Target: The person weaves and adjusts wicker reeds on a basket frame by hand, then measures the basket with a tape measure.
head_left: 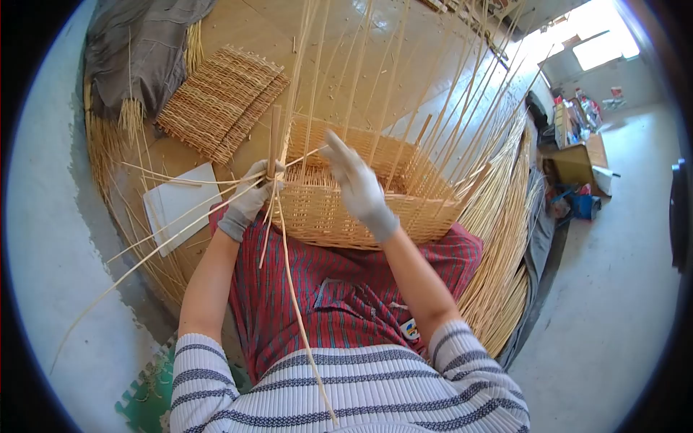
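A rectangular wicker basket (346, 216) rests on my lap, with long pale stakes rising from its sides. My left hand (249, 195), in a white glove with a grey cuff, is closed at the basket's left corner. Its fingers wrap round several wicker strands beside a short wooden post (275, 137). Loose strand ends (184, 213) fan out to the left, and one long strand (294, 289) hangs down over my lap. Above the basket's near side is my right hand (357, 184), also gloved, its fingers stretched out. A short strand (307, 156) reaches its finger edge.
Two woven wicker panels (220, 101) lie on the floor at the left, near a white sheet (184, 206). Bundled wicker rods (498, 238) lie along my right side. Grey cloth (137, 54) covers more rods. Boxes (577, 162) and clutter stand farther right.
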A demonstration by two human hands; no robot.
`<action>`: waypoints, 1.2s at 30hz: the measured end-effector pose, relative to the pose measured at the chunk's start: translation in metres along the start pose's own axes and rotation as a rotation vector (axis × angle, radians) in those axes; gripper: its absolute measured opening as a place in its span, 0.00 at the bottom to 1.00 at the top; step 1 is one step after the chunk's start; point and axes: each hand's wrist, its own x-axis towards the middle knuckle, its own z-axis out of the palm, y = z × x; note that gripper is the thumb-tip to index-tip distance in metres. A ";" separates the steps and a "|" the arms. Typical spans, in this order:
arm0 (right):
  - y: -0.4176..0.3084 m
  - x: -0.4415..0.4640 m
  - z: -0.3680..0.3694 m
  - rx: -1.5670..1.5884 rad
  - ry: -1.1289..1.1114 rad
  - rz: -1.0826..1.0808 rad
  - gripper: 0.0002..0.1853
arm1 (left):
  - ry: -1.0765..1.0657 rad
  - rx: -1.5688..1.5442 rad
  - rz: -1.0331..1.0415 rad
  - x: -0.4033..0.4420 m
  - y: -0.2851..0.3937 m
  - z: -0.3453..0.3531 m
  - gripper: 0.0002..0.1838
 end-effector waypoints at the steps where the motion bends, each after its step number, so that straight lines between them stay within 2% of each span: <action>1: -0.008 0.024 -0.001 -0.079 0.020 -0.078 0.43 | -0.014 0.018 -0.011 -0.003 -0.001 0.001 0.15; 3: -0.005 0.077 0.018 -0.157 0.075 -0.166 0.43 | 0.081 0.120 0.064 -0.002 -0.003 0.003 0.16; 5: 0.013 0.113 0.040 -0.446 0.171 0.118 0.42 | 0.082 0.142 0.057 0.002 -0.010 -0.001 0.18; 6: 0.005 0.115 0.031 -0.454 0.185 0.105 0.42 | 0.088 0.203 0.081 0.004 -0.009 -0.002 0.18; 7: -0.002 0.109 0.026 -0.241 0.273 0.097 0.40 | 0.095 0.260 0.101 0.005 -0.011 -0.002 0.18; 8: -0.012 0.099 0.022 -0.028 0.347 0.093 0.38 | 0.114 0.120 0.043 0.002 -0.005 0.004 0.18; 10: -0.027 0.056 -0.012 -0.086 0.071 0.138 0.32 | 0.148 0.166 0.106 0.003 -0.013 0.006 0.19; 11: -0.009 0.020 -0.007 -0.150 0.161 0.131 0.29 | 0.181 0.234 0.170 0.002 -0.017 0.006 0.19; 12: 0.016 -0.022 0.007 -0.211 0.256 0.119 0.26 | 0.233 0.106 0.190 -0.001 0.000 0.020 0.17; 13: 0.027 -0.069 0.022 -0.092 0.259 0.227 0.24 | 0.244 0.095 0.193 -0.004 -0.001 0.027 0.17; 14: 0.032 -0.096 0.029 0.028 0.266 0.330 0.23 | 0.386 0.134 0.240 -0.007 -0.002 0.033 0.16; 15: 0.015 -0.088 0.021 0.023 0.263 0.321 0.23 | 0.526 0.177 0.285 -0.009 -0.004 0.040 0.16; 16: -0.006 -0.089 0.015 0.046 0.317 0.334 0.23 | 0.672 0.058 0.197 -0.018 -0.013 0.050 0.18; 17: -0.021 -0.092 0.012 0.071 0.376 0.354 0.23 | 0.660 0.064 0.186 -0.031 -0.020 0.061 0.18; 18: -0.012 -0.074 0.015 0.142 0.424 0.320 0.18 | 0.579 0.344 0.319 -0.040 -0.023 0.072 0.19; 19: -0.010 -0.053 0.011 0.144 0.435 0.321 0.18 | 0.489 0.620 0.453 -0.043 -0.023 0.086 0.20; 20: -0.012 -0.030 0.003 0.039 0.099 0.548 0.18 | 0.420 0.582 0.292 -0.046 0.023 0.110 0.28; 21: -0.010 -0.012 -0.002 -0.069 -0.248 0.762 0.20 | 0.416 0.582 0.295 -0.037 0.025 0.109 0.28; 22: -0.003 0.001 -0.003 -0.069 -0.249 0.765 0.20 | 0.329 0.575 0.181 -0.023 0.027 0.106 0.34; 23: 0.006 0.010 -0.001 -0.150 -0.343 0.836 0.23 | 0.245 0.564 0.062 -0.013 0.028 0.101 0.39; 24: 0.008 0.017 -0.001 -0.237 -0.437 0.896 0.27 | 0.142 0.663 0.088 -0.007 0.032 0.089 0.46; 28: 0.009 0.005 0.011 -0.265 -0.402 0.928 0.27 | 0.108 0.892 -0.024 -0.013 0.057 0.097 0.44; 30: 0.021 -0.047 0.028 -0.137 0.115 0.396 0.19 | 0.144 0.869 0.031 -0.011 0.057 0.097 0.42; 31: 0.020 -0.073 0.030 -0.150 0.131 0.401 0.19 | 0.130 0.864 0.045 -0.007 0.056 0.101 0.42; 32: 0.017 -0.102 0.031 0.203 0.179 0.512 0.15 | 0.242 0.929 0.307 -0.005 0.054 0.105 0.40; 33: 0.019 -0.120 0.030 0.562 0.217 0.618 0.15 | 0.360 0.979 0.559 -0.006 0.055 0.112 0.38; 34: 0.035 -0.132 0.033 0.557 0.211 0.638 0.15 | 0.317 0.880 0.535 -0.006 0.056 0.125 0.38; 35: 0.056 -0.145 0.040 0.620 0.508 0.631 0.20 | 0.313 0.876 0.515 -0.004 0.070 0.142 0.38; 36: 0.072 -0.142 0.039 0.673 0.802 0.590 0.27 | 0.145 0.750 -0.016 0.006 0.091 0.158 0.39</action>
